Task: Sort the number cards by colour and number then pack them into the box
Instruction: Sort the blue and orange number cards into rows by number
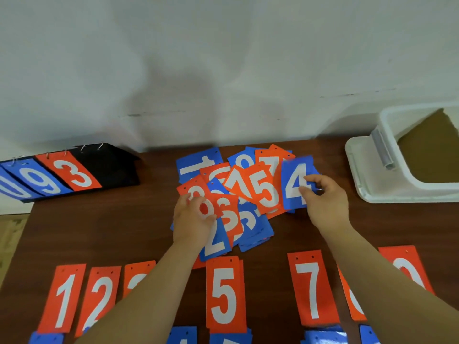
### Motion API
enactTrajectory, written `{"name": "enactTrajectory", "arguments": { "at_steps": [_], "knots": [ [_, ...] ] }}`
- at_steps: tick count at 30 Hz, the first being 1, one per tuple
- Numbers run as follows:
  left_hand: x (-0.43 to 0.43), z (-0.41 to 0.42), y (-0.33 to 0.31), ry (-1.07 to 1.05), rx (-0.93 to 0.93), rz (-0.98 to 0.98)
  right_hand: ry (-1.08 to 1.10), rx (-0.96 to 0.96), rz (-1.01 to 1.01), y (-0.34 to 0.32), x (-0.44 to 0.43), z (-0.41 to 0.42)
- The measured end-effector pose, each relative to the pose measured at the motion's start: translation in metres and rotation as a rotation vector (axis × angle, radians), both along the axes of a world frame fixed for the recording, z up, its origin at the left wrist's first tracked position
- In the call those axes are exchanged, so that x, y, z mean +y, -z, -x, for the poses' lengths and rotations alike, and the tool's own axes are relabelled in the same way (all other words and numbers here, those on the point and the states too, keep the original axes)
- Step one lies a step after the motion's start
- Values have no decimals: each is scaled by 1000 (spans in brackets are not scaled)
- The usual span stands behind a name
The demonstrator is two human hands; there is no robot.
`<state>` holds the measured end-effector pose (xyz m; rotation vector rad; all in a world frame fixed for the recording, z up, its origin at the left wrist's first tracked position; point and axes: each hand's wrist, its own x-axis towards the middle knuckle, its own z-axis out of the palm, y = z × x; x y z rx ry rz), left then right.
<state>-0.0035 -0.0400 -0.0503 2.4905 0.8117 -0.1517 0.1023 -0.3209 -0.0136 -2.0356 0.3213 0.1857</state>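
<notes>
Sorted rows (224, 294) are laid nearside of pile (248, 189); blue 4 (293, 180) at pile's right edge is pinched by right hand (325, 202); grip of left hand (191, 224) unclear.

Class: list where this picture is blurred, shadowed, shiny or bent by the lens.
Head view: the blue 4 in the right hand is motion-blurred; a soft shadow lies on the wall; the flip board at left smears and curves; glare on a bottom blue card.

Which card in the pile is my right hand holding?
The blue 4, rightmost in the pile, pinched by the right hand.
</notes>
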Motion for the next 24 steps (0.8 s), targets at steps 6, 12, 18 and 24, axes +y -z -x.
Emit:
{"name": "enactTrajectory", "arguments": {
  "at_steps": [6, 12, 18, 24],
  "knots": [
    [25, -12, -2, -102, 2, -12, -170, 34, -116, -2, 46, 4],
    [62, -27, -5, 2, 136, -76, -518, 70, 70, 22, 96, 15],
    [65, -26, -2, 31, 71, -95, -604, 79, 213, 48, 111, 23],
    [60, -18, -14, -83, -159, 136, -579, 100, 222, 43, 116, 23]
  ]
}}
